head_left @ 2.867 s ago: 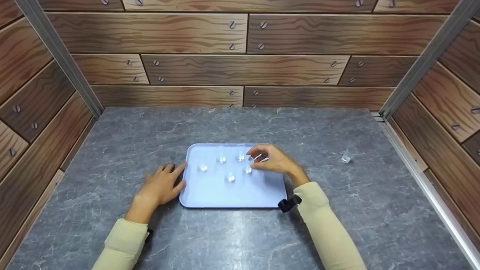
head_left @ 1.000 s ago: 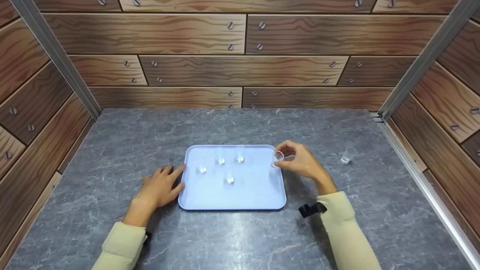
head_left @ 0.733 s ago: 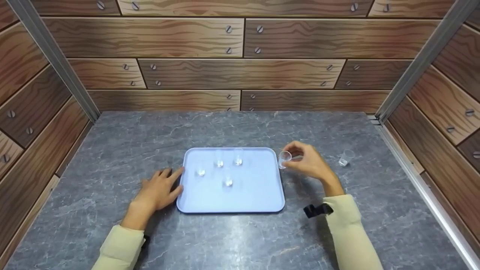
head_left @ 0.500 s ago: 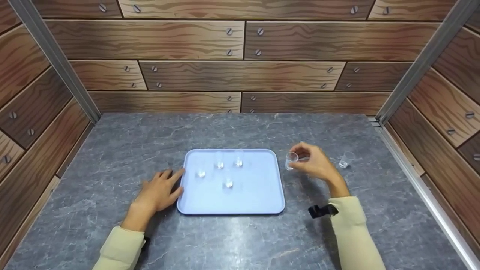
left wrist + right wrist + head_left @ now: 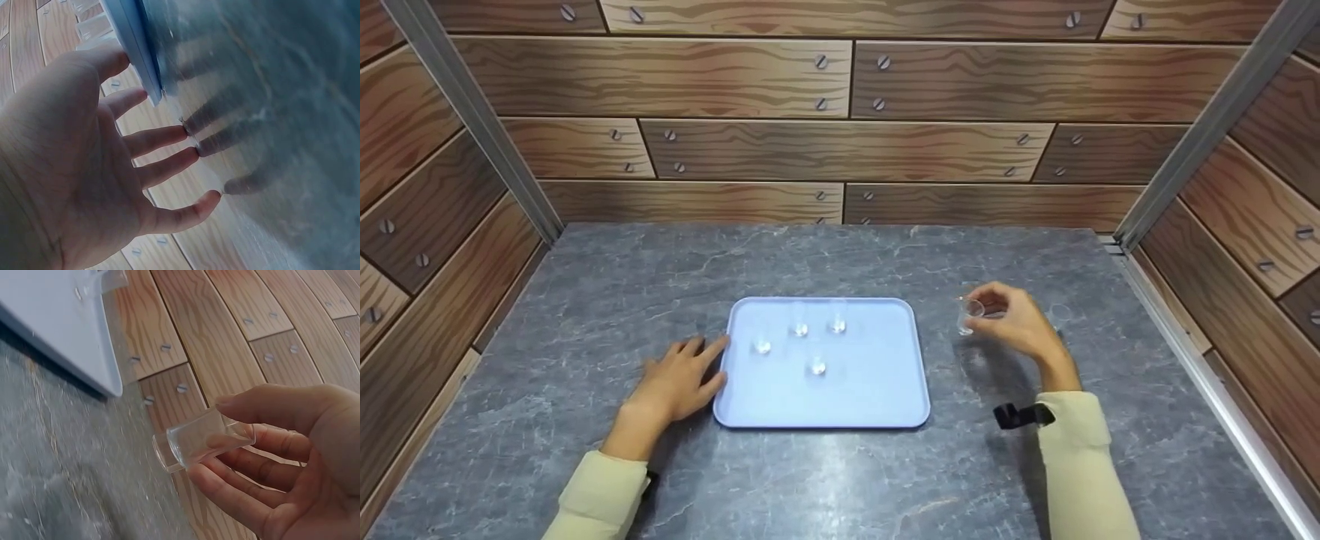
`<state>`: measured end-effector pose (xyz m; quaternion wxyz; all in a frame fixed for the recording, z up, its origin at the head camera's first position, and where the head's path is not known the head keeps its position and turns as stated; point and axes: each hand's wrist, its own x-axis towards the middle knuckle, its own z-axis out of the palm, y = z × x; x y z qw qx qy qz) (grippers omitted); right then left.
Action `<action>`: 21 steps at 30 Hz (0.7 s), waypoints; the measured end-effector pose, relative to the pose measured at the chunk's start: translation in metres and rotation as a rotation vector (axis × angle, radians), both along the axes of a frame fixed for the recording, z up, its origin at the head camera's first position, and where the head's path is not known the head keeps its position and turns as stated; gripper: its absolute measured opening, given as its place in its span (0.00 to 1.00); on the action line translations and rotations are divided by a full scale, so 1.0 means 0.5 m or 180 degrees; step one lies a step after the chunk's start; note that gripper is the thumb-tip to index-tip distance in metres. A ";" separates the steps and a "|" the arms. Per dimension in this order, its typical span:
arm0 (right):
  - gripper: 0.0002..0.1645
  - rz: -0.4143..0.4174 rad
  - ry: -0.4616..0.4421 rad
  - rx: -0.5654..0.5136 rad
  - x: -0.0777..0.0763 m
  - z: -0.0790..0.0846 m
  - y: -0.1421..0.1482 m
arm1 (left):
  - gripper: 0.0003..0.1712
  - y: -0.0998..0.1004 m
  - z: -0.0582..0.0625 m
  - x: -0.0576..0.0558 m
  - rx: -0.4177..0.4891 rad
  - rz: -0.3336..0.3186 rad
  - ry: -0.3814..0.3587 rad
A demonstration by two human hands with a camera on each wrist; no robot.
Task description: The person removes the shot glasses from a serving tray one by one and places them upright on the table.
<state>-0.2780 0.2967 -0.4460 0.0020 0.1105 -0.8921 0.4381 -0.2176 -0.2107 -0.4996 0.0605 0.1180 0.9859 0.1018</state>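
My right hand point(image 5: 1016, 326) pinches a small clear shot glass point(image 5: 966, 321) between thumb and fingers, over the table to the right of the pale blue tray point(image 5: 877, 390). In the right wrist view the held glass point(image 5: 194, 439) shows its thick clear base pointing away from the palm. My left hand point(image 5: 671, 386) lies at the tray's left side with fingers spread. In the left wrist view, thumb and index fingertip touch the tray rim point(image 5: 132, 45), and the other fingertips rest on the tabletop. Several similar glasses stand on the tray, among them a front one point(image 5: 817, 366).
Another clear glass point(image 5: 1060, 311) is on the table at the right, partly hidden behind my right hand. The grey marbled tabletop point(image 5: 825, 255) is bounded by wood-patterned walls point(image 5: 735, 150) and metal corner posts point(image 5: 1192, 120).
My right hand has taken one glass from the tray's right half and carried it right, past the tray's edge. My left hand stays at the tray's left side.
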 end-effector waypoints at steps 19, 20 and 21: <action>0.26 -0.0303 -0.0163 0.0001 -0.022 -0.041 0.064 | 0.34 0.002 0.005 0.004 0.0007 -0.0019 0.0012; 0.27 -0.0318 -0.0149 -0.0012 -0.023 -0.044 0.065 | 0.34 0.002 0.004 0.004 0.0006 -0.0016 0.0008; 0.27 -0.0332 -0.0137 -0.0020 -0.024 -0.046 0.066 | 0.34 0.001 0.003 0.003 0.0006 -0.0012 0.0005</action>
